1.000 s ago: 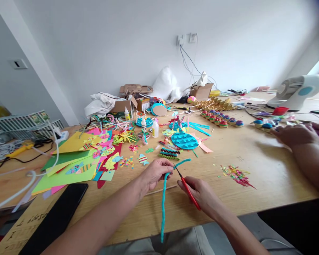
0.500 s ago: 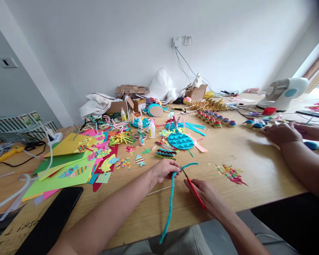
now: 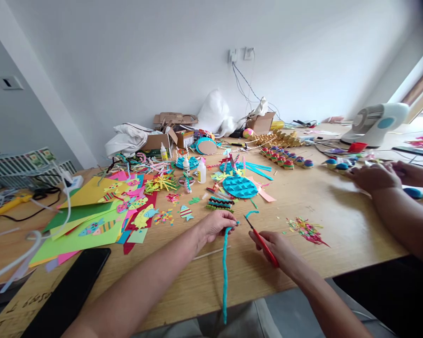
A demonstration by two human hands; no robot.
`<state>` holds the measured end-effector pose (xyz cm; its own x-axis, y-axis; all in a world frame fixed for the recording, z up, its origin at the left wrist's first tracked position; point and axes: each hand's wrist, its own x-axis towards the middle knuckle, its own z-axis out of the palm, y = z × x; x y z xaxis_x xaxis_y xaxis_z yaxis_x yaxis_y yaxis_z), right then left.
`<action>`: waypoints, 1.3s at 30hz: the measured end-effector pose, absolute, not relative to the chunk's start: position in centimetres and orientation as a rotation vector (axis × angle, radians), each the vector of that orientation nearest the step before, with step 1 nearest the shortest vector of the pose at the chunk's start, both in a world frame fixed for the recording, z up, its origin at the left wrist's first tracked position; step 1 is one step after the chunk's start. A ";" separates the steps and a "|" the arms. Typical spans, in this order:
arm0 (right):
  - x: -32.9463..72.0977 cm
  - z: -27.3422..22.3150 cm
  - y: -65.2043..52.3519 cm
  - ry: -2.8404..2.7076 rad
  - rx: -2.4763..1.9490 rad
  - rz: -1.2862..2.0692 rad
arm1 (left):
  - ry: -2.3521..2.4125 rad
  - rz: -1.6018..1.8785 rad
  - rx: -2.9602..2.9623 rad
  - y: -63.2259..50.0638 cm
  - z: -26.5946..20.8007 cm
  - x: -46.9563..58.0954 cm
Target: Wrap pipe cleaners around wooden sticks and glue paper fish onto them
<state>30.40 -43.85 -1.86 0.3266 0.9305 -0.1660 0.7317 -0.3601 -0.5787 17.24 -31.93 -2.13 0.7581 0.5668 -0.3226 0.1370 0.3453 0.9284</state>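
My left hand (image 3: 221,224) pinches a turquoise pipe cleaner (image 3: 225,277) near its upper end. The long part hangs down past the table's front edge. My right hand (image 3: 272,246) is closed round red-handled scissors (image 3: 262,241), their dark blades pointing up and left. A short turquoise pipe cleaner piece (image 3: 252,213) lies by the blade tips, apart from the length in my left hand. Under my hands a thin wooden stick (image 3: 211,253) rests on the table. Beyond my left hand sits a bundle of wavy strips (image 3: 221,203).
A blue paper disc (image 3: 239,187) and glue bottle (image 3: 201,172) stand ahead. Coloured paper sheets (image 3: 91,220) and a black phone (image 3: 70,291) lie left. Paper scraps (image 3: 307,230) lie right, near another person's hands (image 3: 377,178). A white fan (image 3: 377,123) stands farther back.
The scissors have cut the turquoise pipe cleaner, and its short end has come away onto the table. My right hand has moved slightly right with the scissors. The hanging length now hangs straighter.
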 end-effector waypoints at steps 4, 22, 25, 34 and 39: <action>30.8 -0.8 -43.8 -1.727 -2.416 0.441 | 0.704 0.348 1.202 -31.5 -1.6 15.6; 32.4 1.7 -43.2 -1.825 -2.668 0.181 | 0.613 0.380 1.211 -33.8 0.9 12.0; 33.8 1.3 -42.5 -1.822 -2.758 0.182 | 0.527 0.394 1.164 -34.0 1.7 11.5; 34.1 2.0 -41.0 -1.904 -2.826 0.241 | 0.548 0.501 1.087 -34.0 2.7 8.6; 33.3 0.7 -40.0 -2.160 -2.401 0.131 | 0.566 0.556 1.042 -33.6 2.3 7.6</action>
